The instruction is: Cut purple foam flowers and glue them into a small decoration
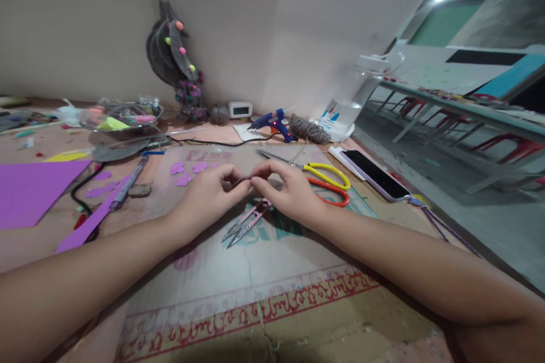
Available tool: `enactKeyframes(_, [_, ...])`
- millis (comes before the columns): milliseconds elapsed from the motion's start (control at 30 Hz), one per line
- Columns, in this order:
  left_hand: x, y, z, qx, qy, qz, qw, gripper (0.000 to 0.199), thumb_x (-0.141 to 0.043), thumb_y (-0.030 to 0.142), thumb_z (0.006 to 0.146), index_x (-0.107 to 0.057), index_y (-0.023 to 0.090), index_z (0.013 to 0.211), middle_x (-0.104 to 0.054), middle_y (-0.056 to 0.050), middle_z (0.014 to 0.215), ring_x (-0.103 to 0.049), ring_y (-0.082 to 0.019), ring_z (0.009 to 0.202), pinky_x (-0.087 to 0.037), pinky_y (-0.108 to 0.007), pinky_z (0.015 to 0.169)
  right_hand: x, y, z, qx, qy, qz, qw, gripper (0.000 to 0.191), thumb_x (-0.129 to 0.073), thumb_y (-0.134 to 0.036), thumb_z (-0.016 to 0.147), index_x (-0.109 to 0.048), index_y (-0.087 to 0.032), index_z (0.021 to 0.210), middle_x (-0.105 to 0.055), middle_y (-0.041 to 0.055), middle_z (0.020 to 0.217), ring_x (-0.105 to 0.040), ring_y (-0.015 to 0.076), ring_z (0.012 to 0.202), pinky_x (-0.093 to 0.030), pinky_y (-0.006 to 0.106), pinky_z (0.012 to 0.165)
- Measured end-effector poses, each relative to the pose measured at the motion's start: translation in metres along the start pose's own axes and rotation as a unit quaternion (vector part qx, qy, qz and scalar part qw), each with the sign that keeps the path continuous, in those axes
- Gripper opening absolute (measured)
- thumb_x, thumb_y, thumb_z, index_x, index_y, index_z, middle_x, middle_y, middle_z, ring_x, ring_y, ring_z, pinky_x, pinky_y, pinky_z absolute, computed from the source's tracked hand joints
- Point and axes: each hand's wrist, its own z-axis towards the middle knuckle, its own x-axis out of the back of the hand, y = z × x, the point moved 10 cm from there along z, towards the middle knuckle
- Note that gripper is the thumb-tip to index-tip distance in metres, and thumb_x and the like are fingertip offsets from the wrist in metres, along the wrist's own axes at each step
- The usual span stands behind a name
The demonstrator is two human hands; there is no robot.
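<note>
My left hand (215, 190) and my right hand (289, 187) meet fingertip to fingertip over the middle of the mat. Thumbs and forefingers of both pinch a small, thin, dark purplish piece (249, 178), mostly hidden by the fingers. Beneath them lie pink-handled thread snips (247, 222), blades toward me. Scissors with one yellow and one orange handle loop (330, 176) rest just beyond my right hand. Several purple flower cutouts (184, 180) are spread left of my left hand.
A blue glue gun (275, 123) with a lit red light, grey yarn (310, 128) and a small digital clock (240, 109) stand along the wall. Purple sheet (38, 190) lies at left. A phone (377, 174) and a water jug (343, 108) are at right.
</note>
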Motion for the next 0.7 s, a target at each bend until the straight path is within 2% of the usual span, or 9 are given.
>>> enactKeyframes(400, [-0.003, -0.004, 0.0, 0.008, -0.008, -0.027, 1.0, 0.021, -0.057, 0.037, 0.083, -0.059, 0.018, 0.074, -0.064, 0.001, 0.071, -0.061, -0.015, 0.068, -0.043, -0.026, 0.063, -0.001, 0.004, 0.0, -0.001, 0.004, -0.007, 1.0, 0.009, -0.056, -0.022, 0.086, -0.062, -0.017, 0.084, -0.068, 0.0015, 0.079, -0.062, 0.0144, 0.073, -0.049, 0.026, 0.07])
enactKeyframes(600, [-0.001, -0.003, 0.003, 0.004, -0.004, -0.046, 0.999, 0.015, -0.056, 0.031, 0.082, -0.06, 0.018, 0.075, -0.065, 0.001, 0.072, -0.061, -0.015, 0.069, -0.045, -0.026, 0.063, -0.007, 0.013, -0.001, -0.045, -0.04, 0.09, 0.994, 0.017, -0.049, -0.031, 0.092, -0.06, -0.018, 0.096, -0.067, 0.0027, 0.087, -0.066, 0.0146, 0.075, -0.05, 0.028, 0.072])
enactKeyframes(700, [-0.003, -0.005, 0.003, 0.006, -0.01, -0.054, 0.998, 0.011, -0.056, 0.028, 0.081, -0.061, 0.018, 0.076, -0.065, 0.002, 0.072, -0.061, -0.015, 0.07, -0.045, -0.025, 0.064, -0.009, 0.012, 0.0, -0.046, -0.048, 0.068, 0.995, 0.016, -0.057, -0.03, 0.088, -0.061, -0.018, 0.098, -0.067, 0.0028, 0.088, -0.064, 0.0155, 0.079, -0.049, 0.028, 0.073])
